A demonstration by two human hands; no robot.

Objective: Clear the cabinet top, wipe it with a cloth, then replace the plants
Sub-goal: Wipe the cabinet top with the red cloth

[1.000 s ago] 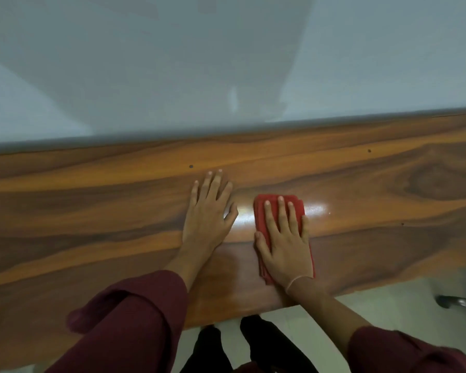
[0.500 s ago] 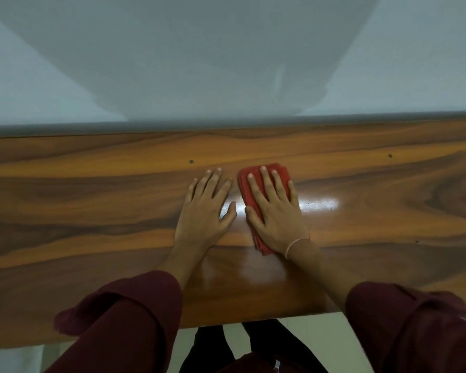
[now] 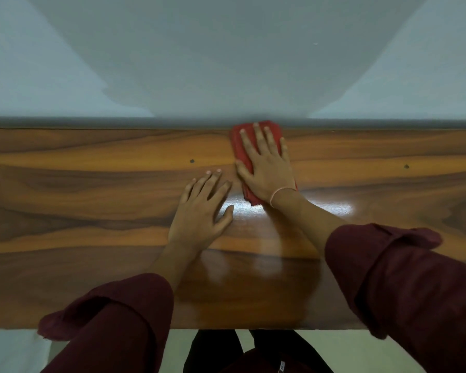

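Observation:
The glossy wooden cabinet top (image 3: 78, 200) fills the middle of the view, bare of plants. A folded red cloth (image 3: 240, 149) lies at its back edge against the wall. My right hand (image 3: 267, 168) presses flat on the cloth with straight fingers, fingertips near the wall. My left hand (image 3: 202, 211) rests flat on the bare wood just left of and nearer to me than the cloth, fingers spread. No plants are in view.
A pale wall (image 3: 226, 63) rises directly behind the cabinet top. Two small dark dots (image 3: 191, 161) mark the wood. The front edge of the top runs across the bottom, with pale floor (image 3: 16, 351) and my legs below it.
My right hand has pushed the red cloth away from me, from the middle of the top to its back edge at the wall. My left hand has stayed flat on the wood.

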